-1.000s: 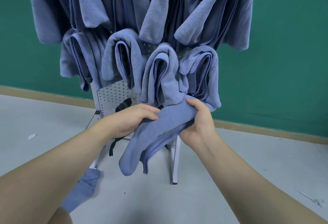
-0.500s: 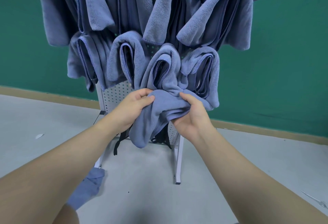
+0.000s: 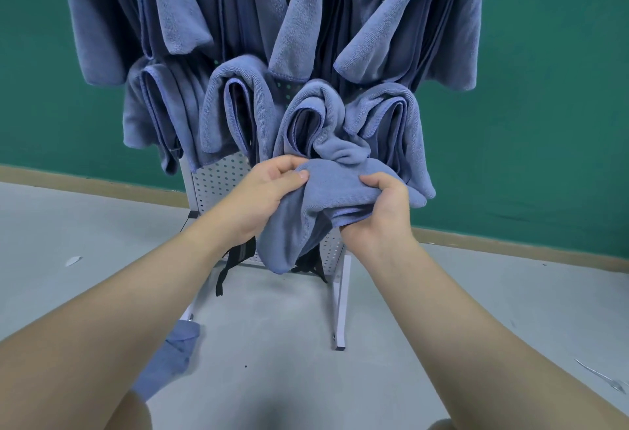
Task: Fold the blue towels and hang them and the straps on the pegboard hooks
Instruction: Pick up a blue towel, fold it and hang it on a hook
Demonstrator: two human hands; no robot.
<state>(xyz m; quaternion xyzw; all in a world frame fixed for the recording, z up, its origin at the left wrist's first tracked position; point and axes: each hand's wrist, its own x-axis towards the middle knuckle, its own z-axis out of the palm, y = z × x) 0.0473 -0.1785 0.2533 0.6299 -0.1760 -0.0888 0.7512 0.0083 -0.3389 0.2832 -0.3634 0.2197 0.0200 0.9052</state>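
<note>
A crumpled blue microfibre towel lies on the grey floor at lower left, beside the foot of the stand, not yet folded or hung. Above it, the white perforated metal pegboard carries two rows of folded blue towels draped over hooks; the hooks themselves are hidden by the cloth. Black webbing straps hang from the lower part of the board, their ends dangling clear of the floor.

The left hand holds the folded blue towel being hung at its left upper edge, fingers curled over the cloth and thumb pressed on top. This grip keeps the fold closed while the towel is raised to the board. The towel sits at the lower row, pushed against the hung towels directly above it, with its free end drooping below the hands in front of the straps.

The right hand grips the same towel from its right side, fingers clamped over the bunched layers and palm beneath. It supports the weight and appears to steer the fold toward a hook; whether the towel has caught on one cannot be determined.

The held towel is soft, ribbed, with a stitched hem, and creased where gripped.
</note>
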